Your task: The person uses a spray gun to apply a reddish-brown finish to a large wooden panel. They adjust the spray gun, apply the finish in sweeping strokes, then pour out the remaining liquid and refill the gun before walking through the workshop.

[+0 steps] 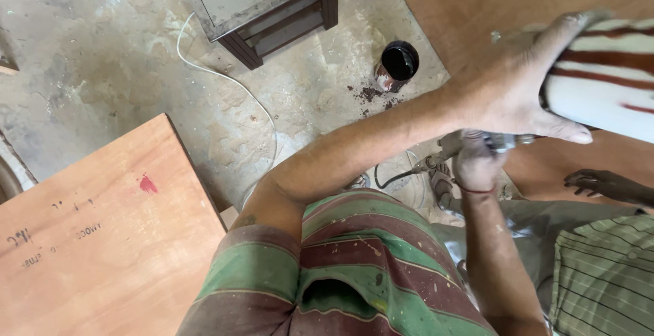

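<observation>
My left hand (521,87) reaches out to the right and lies flat, fingers spread, against a white cylinder with dark red stripes (606,80). Just below it my right hand (477,162) is closed around a grey corded power tool (501,143), most of which is hidden by the fingers. Its black cable (395,179) trails down to the left over the floor. A sandalled foot (441,180) shows right beside the tool.
Another person's dark hand (606,185) and striped sleeve (603,275) are at the right. A plywood sheet (102,240) lies at the lower left, another board (477,2) at the top right. A black-topped can (397,65), a white wire (225,80) and a small stand (272,9) sit on the concrete floor.
</observation>
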